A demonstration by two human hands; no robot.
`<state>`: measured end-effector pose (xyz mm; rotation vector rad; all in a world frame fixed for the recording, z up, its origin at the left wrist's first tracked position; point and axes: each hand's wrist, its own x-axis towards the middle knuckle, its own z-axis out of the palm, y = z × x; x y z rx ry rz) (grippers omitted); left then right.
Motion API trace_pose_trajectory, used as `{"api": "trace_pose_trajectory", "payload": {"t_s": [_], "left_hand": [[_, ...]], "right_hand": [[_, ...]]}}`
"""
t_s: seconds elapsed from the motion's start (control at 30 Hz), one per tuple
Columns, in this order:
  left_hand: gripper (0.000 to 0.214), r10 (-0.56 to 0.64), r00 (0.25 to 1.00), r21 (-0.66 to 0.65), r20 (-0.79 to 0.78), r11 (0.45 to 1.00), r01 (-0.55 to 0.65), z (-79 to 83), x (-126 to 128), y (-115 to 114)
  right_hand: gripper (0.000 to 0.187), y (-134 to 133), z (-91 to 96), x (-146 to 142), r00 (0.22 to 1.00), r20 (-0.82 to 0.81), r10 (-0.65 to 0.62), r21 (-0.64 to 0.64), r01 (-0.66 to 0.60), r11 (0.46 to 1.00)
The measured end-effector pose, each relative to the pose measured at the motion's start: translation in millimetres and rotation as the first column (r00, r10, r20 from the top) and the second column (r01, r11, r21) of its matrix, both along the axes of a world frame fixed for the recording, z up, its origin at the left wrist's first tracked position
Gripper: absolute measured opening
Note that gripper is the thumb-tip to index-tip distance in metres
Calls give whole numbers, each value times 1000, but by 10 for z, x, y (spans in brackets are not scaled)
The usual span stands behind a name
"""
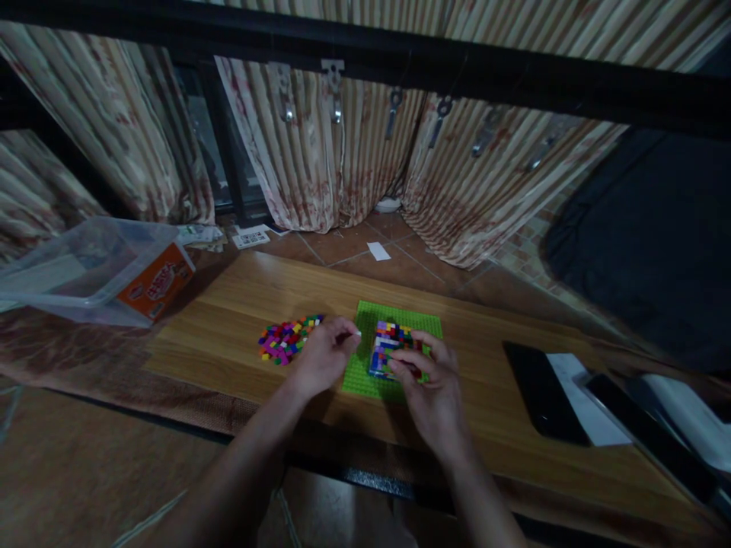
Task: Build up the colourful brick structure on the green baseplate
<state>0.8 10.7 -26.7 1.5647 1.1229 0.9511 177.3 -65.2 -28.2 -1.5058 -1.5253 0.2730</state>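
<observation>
A bright green studded baseplate [354, 377] lies on a wooden board. On it sits a flat block built of small multicoloured toy bricks [381, 346]. My left hand [324, 354] is over the plate's left edge, thumb and forefinger pinched on a tiny white toy brick [359, 332]. My right hand [437, 380] bends over the right part of the build, hiding some of it. Its thumb and forefinger come together at the bricks; what is between them is too small to make out. Left of my left hand lies a pile of loose coloured toy bricks [282, 342].
A clear plastic bin [85, 266] with an orange label stands at the far left. On the right lie a black phone-like slab [540, 388], a white paper [588, 403] and another dark device [645, 426]. Striped curtains [320, 152] and a dark bar with metal hooks are beyond.
</observation>
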Motion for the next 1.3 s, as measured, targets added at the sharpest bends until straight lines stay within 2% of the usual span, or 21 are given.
{"api": "trace_pose_trajectory", "payload": {"t_s": [0.13, 0.23, 0.37, 0.57, 0.97, 1.3], "left_hand": [[8, -24, 997, -95, 78, 995, 31, -35, 101, -53], [7, -34, 995, -123, 94, 991, 45, -81, 133, -70], [8, -27, 999, -116, 44, 993, 32, -123, 164, -86], [9, -16, 999, -139, 49, 990, 23, -126, 214, -100], [9, -16, 998, -140, 60, 990, 24, -136, 227, -104], [8, -6, 1000, -127, 3, 992, 6, -67, 226, -127]], "right_hand": [[10, 64, -40, -68, 996, 92, 5, 6, -5, 1000], [10, 111, -72, -97, 995, 102, -2, -5, 2, 1000], [8, 141, -99, -122, 998, 58, -16, -26, 17, 1000], [6, 143, -97, -150, 997, -24, -68, -47, 67, 997], [7, 153, -123, -139, 999, -10, -52, -33, 51, 998], [8, 159, -120, -165, 999, -36, -41, -34, 39, 999]]}}
